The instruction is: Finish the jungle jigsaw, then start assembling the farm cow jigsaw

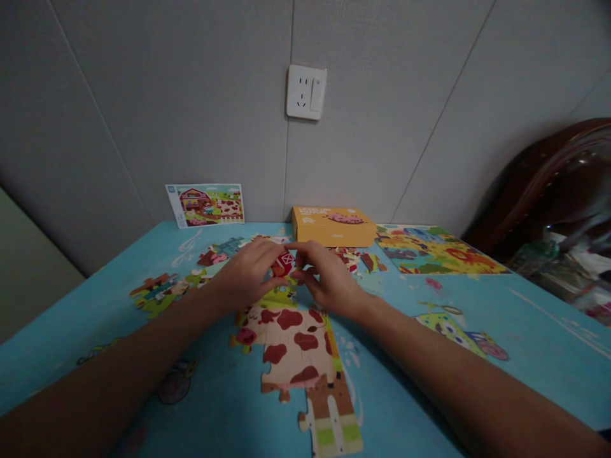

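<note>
A small red puzzle piece [285,263] with a white barn-door pattern shows between my two hands. My left hand [251,270] is closed around its left side, thumb low and fingers curled over. From the other side my right hand [329,277] pinches at it with finger and thumb. Just below lies a joined puzzle section [298,340] with a brown-spotted cow, with green-yellow pieces above the cow and a white fence at its near end. The fingers partly hide the red piece and the pieces behind it.
Joined puzzle pieces [160,292] lie at left. More loose pieces [348,257] sit before an orange puzzle box [334,227]. A farm picture card [207,205] leans on the wall. At right are a yellow animal picture sheet [439,250] and a dark red chair [548,184].
</note>
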Demonstrator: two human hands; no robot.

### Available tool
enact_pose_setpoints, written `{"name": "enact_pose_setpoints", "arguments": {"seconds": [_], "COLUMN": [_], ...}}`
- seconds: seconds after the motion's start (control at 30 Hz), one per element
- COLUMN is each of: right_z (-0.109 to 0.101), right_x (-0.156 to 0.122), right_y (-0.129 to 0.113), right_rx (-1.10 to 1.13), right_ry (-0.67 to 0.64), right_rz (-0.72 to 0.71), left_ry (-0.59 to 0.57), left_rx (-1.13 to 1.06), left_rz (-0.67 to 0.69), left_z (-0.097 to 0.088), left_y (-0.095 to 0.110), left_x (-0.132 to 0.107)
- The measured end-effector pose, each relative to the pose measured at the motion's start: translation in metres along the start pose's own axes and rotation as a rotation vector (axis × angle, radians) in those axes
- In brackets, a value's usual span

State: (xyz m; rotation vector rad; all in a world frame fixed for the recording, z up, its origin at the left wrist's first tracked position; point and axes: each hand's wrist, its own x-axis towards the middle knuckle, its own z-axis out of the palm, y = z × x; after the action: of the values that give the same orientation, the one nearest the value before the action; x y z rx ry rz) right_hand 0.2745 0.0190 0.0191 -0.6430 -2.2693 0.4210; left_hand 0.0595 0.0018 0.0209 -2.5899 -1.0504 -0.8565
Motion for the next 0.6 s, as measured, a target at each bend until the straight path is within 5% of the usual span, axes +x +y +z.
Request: {"name": "enact_pose_setpoints", "arguments": {"seconds": [0.13,0.27,0.37,0.47,0.6], "right_z": [-0.002,-0.028,-0.045,-0.046,-0.031], "right_x": [0.003,0.009,0.007,0.004,0.005], "right_y": [0.003,0.030,0.052,0.061,0.054], "right_rx": [-0.053,-0.454,-0.653,-0.675,-0.653], "right_ry": [0.047,0.217,0.093,-0.049,-0.077], "right_rz": [0.055,0.437,0.689,0.771,0.728], "left_ry": [0.049,0.183,0.216,0.070,-0.179], "left_rx": [0.050,0.137,0.184,0.232,0.266], "left_rz": [-0.003,-0.173,-0.254,-0.282,-0.285], "left_z": [-0.001,-0.008,-0.009,-0.002,0.012], "left_y": [-0.004,-0.009,-0.019,-0.032,-0.043], "left_x": [0.000,0.001,-0.003,-0.008,-0.015]}}
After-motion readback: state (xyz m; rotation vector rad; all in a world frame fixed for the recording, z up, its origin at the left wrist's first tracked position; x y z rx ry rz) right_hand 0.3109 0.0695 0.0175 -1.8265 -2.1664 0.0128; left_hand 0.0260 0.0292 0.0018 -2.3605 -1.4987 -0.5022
